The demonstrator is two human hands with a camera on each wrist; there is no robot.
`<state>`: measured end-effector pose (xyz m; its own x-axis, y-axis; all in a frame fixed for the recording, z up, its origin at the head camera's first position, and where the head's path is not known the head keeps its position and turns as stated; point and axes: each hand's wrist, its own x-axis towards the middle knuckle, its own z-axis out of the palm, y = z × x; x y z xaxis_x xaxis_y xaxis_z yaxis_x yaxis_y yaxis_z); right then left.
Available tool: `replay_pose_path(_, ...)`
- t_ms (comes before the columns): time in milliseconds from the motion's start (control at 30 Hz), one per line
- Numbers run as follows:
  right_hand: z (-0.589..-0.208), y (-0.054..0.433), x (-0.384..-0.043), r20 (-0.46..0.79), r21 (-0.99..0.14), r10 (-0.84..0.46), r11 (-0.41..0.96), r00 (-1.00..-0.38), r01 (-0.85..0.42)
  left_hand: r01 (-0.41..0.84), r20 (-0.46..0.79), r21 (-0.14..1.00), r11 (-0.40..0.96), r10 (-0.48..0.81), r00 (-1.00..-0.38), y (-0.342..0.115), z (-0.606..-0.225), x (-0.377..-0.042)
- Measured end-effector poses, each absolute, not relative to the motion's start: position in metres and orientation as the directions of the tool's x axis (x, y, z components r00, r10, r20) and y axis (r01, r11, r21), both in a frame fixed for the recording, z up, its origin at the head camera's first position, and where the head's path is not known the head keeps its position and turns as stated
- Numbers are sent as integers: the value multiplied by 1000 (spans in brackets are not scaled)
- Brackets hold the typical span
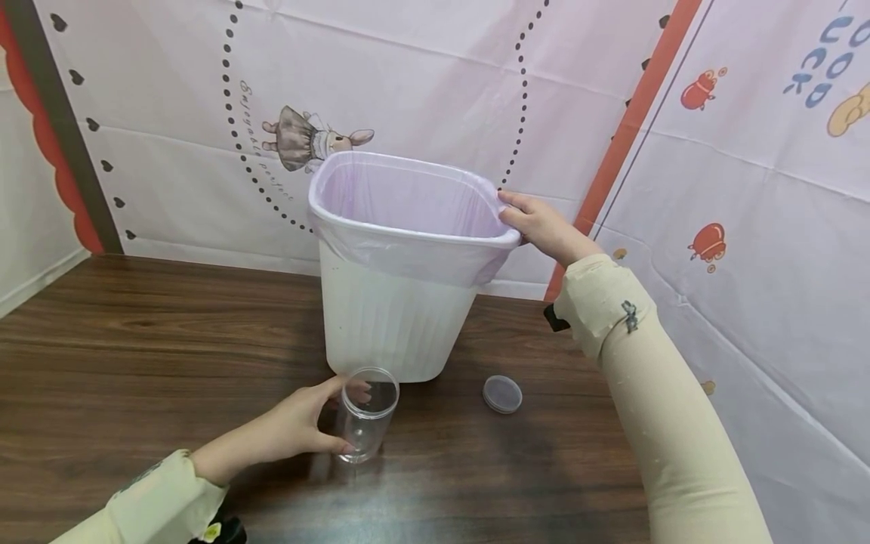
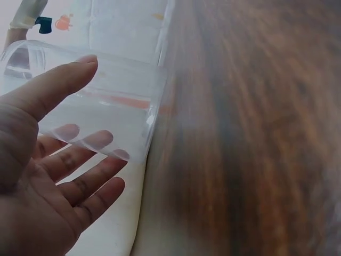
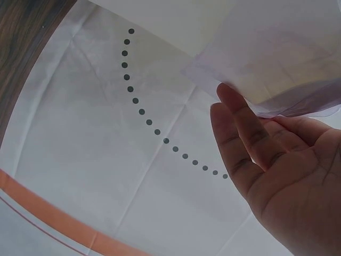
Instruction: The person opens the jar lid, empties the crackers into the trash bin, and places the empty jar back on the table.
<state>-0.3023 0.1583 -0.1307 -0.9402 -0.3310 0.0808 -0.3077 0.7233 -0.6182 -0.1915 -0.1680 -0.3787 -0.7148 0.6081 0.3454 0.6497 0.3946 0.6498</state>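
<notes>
A clear plastic jar [image 1: 368, 423], without a lid, stands upright on the wooden table. My left hand [image 1: 292, 427] holds it from the left, thumb at the near side low down and fingers round the far side. In the left wrist view, those fingertips [image 2: 98, 140] show through the jar's wall [image 2: 122, 85]. Behind the jar is a white trash bin [image 1: 397, 317] lined with a thin lilac bag [image 1: 408, 257] folded over its rim. My right hand [image 1: 544, 227] grips the bin's right rim corner; in the right wrist view its fingers [image 3: 245, 128] lie against the overhanging bag [image 3: 287, 58].
A round clear lid [image 1: 503, 394] lies on the dark wooden table [image 1: 170, 332], right of the jar. Close behind the bin rises a printed cloth backdrop [image 1: 421, 75], and another printed cloth wall [image 1: 761, 227] stands along the right side.
</notes>
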Motion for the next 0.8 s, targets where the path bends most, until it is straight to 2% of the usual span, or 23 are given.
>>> replay_pose_path(600, -132, 157, -301, 73, -632, -340, 711, -938, -307, 592, 280, 695, 408, 605, -746, -179, -384, -194)
replay_pose_path(800, -132, 157, -301, 78, -625, -334, 718, -939, -307, 635, 257, 603, 484, 636, -728, -198, -384, -200)
